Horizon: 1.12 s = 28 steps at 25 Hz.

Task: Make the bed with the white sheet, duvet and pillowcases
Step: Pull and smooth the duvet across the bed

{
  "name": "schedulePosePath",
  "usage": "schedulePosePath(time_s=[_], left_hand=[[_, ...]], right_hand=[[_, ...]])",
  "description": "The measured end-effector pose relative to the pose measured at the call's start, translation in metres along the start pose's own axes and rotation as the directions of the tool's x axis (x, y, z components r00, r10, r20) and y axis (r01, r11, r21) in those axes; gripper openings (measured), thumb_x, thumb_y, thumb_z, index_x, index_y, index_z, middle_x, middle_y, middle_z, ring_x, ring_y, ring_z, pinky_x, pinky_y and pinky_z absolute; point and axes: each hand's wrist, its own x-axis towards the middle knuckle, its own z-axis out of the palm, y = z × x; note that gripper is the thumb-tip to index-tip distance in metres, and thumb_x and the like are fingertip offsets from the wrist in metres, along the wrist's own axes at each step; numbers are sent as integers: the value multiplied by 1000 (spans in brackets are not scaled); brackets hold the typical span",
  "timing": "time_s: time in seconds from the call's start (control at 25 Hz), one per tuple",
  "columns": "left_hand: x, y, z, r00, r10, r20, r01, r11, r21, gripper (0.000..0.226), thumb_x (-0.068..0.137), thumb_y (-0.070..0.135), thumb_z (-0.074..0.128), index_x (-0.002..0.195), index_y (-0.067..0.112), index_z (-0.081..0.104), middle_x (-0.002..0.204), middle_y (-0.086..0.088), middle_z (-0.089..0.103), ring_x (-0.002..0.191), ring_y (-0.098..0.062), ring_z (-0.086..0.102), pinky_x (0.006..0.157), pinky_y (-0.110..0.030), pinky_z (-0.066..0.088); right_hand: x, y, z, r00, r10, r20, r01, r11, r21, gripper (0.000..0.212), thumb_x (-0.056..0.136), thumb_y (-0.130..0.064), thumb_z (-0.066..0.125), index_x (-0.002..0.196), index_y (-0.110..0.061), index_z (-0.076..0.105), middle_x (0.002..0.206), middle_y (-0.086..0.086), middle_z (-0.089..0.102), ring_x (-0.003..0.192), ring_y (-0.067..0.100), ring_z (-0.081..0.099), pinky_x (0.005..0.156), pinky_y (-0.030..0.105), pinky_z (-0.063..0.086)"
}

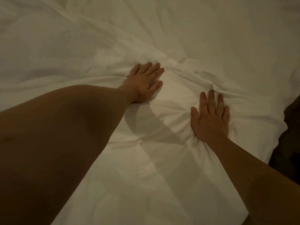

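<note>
- Two hands are pressing flat on the white duvet (162,168), which is filling the view.
- Left hand (144,83) is lying at ten o'clock, fingers straight.
- Right hand (211,117) is lying at three o'clock, fingers spread, gripping nothing.

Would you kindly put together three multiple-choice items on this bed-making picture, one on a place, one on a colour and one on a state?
1. Where does the left hand lie relative to the right hand?
A. Farther up the bed
B. Nearer the camera
C. On top of it

2. What colour is the bedding?
A. Blue
B. White
C. Striped red

3. How are both hands?
A. Clenched fists
B. Flat, fingers straight, pressing
C. Raised in the air

Answers: 1 A, it sits higher in the head view; 2 B, the fabric is white throughout; 3 B, both palms rest on the creased fabric.
</note>
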Motion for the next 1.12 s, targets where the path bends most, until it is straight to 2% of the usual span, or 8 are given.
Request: schedulePosePath(time_s=[0.12, 0.24, 0.36, 0.48, 0.76, 0.92, 1.04, 1.12], left_hand=[[22, -26, -20, 999, -39, -4, 39, 999, 21, 70, 100, 66, 20, 160, 32, 7, 168, 6, 5, 155, -21, -2, 122, -49, -1], [47, -45, -33, 994, -110, 11, 110, 994, 22, 76, 93, 76, 26, 155, 33, 24, 159, -1, 29, 147, -27, 22, 115, -54, 16], [59, -49, -42, 988, -158, -2, 157, 986, 48, 70, 87, 82, 34, 120, 24, 55, 126, -8, 59, 122, -32, 48, 103, -52, 28], [79, -67, -84, 961, -222, -167, 204, 972, -115, 58, 83, 80, 51, 99, 25, 57, 114, -9, 66, 114, -31, 56, 100, -44, 32], [110, -73, -74, 910, -198, -365, 177, 980, -91, 53, 87, 57, 58, 126, 22, 49, 133, 1, 47, 122, -28, 41, 97, -39, 33], [67, -66, -50, 869, 102, -485, -146, 988, -52, 47, 95, 45, 50, 133, 18, 56, 142, -5, 53, 133, -32, 45, 109, -41, 32], [22, -76, -32, 871, 395, -292, -360, 918, 170, 48, 102, 45, 41, 137, 16, 57, 146, -10, 52, 135, -36, 45, 113, -48, 31], [-8, -89, -18, 916, 366, -165, -325, 917, 231, 56, 103, 50, 31, 150, 22, 45, 158, -8, 39, 145, -35, 33, 118, -51, 24]], right_hand=[[15, -37, -21, 998, 45, 54, -51, 992, 116, 72, 100, -59, 12, 161, -23, -3, 168, 3, -13, 154, 27, -11, 122, 58, -2], [39, -95, -27, 1000, 22, 16, -24, 982, 187, 70, 99, -64, 13, 159, -33, -4, 167, 9, -15, 153, 32, -15, 120, 61, -4], [47, -117, -22, 992, 116, 38, -121, 979, 167, 69, 99, -65, 14, 159, -36, -4, 166, 12, -17, 152, 33, -19, 119, 62, -7], [47, -120, -27, 994, 104, -19, -100, 981, 164, 69, 100, -63, 17, 159, -35, -5, 166, 9, -18, 152, 33, -16, 119, 62, -4], [69, -127, -12, 993, 118, -24, -114, 985, 131, 66, 98, -64, 7, 158, -39, -5, 168, -3, -14, 152, 28, -20, 119, 59, -12], [71, -131, 6, 990, 130, -57, -128, 990, 52, 67, 98, -63, 5, 158, -38, -7, 168, 0, -12, 152, 30, -20, 119, 60, -11], [68, -134, -4, 986, 168, 2, -167, 982, 86, 67, 99, -62, 8, 159, -36, -7, 168, 1, -13, 152, 30, -18, 120, 60, -8], [46, -154, -9, 984, 178, 25, -180, 967, 180, 67, 101, -58, 13, 160, -31, -3, 168, 5, -9, 154, 31, -11, 121, 58, -2]])
